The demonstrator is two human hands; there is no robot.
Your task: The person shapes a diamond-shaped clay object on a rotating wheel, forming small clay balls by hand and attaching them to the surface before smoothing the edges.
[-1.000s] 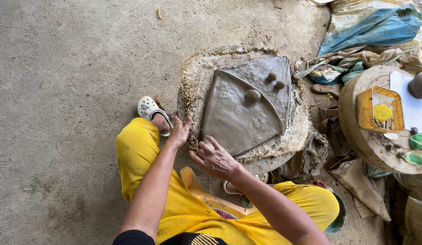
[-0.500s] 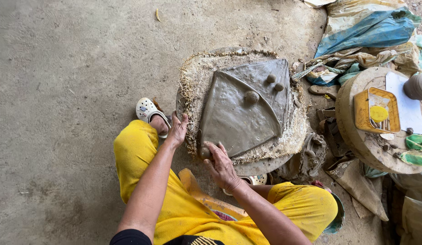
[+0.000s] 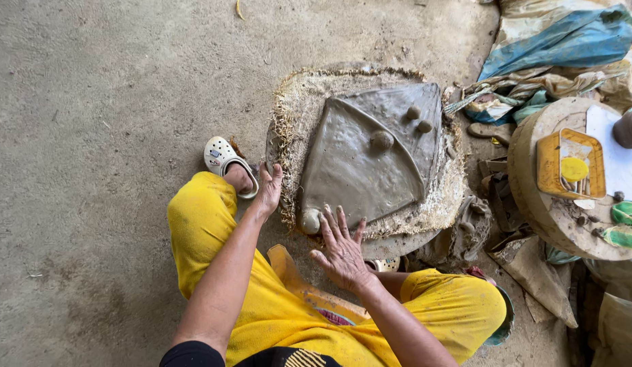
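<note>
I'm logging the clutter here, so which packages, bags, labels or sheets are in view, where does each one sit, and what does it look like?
Yellow tray: on the round stand at right; rectangular, yellow, with a yellow disc inside.
White sheet: on the same stand, right of the tray; plain white, partly covered.
Blue plastic bag: top right on the floor; crumpled, blue with tan.
Green wrapper: stand's lower right edge; crumpled green.
No screens or signs visible.
</note>
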